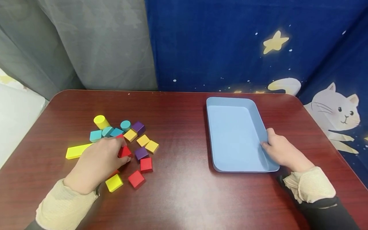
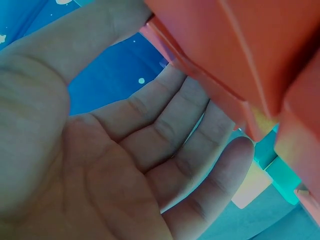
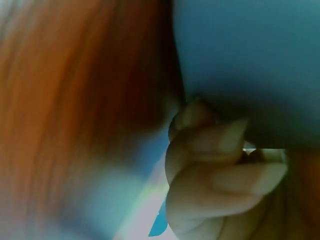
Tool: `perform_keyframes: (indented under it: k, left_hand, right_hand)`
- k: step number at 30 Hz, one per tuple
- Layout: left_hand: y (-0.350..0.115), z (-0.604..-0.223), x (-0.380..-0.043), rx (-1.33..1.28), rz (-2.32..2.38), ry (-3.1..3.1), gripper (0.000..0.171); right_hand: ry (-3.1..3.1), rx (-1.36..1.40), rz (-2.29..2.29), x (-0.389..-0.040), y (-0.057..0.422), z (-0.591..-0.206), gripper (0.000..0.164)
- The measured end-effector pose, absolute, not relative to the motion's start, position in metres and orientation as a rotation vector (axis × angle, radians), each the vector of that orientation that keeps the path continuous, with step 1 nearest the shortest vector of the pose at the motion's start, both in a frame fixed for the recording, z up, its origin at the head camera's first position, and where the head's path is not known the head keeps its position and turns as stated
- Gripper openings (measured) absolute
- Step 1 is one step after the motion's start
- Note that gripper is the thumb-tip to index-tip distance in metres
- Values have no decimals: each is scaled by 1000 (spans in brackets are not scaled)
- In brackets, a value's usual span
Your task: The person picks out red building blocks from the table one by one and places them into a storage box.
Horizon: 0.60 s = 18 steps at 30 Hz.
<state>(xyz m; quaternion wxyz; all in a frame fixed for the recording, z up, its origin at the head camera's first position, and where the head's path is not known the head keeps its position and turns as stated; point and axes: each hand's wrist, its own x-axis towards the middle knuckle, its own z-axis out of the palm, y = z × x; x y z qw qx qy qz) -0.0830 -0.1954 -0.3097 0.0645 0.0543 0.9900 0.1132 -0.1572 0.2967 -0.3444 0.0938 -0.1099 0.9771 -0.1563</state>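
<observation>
My left hand (image 1: 99, 156) reaches down into a spread of coloured blocks, with thumb and fingers at either side of a red block (image 1: 125, 152). In the left wrist view the thumb and fingertips pinch red block surfaces (image 2: 215, 55), seen very close. Another red block (image 1: 119, 136) shows just past the knuckles. My right hand (image 1: 283, 150) grips the right wall of a shallow light-blue tray (image 1: 237, 137), its thumb over the rim. Curled fingers (image 3: 225, 175) press at the tray's outer side in the right wrist view. Nothing lies in the tray.
Around the left hand lie a long yellow block (image 1: 77, 151), a yellow cylinder (image 1: 101, 122), a teal cylinder (image 1: 125, 125), a purple block (image 1: 141, 153), a red cube (image 1: 136, 179) and several others. Curtains (image 1: 201, 48) hang behind the brown table (image 1: 178, 198).
</observation>
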Motion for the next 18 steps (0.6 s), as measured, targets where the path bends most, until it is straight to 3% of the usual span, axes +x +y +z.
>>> perform_keyframes:
  k: [18]
  left_hand:
    - [-196,-312,-83,188,328,3024,28]
  right_hand:
    - [2872,-360,-474,-152,282,-344,27]
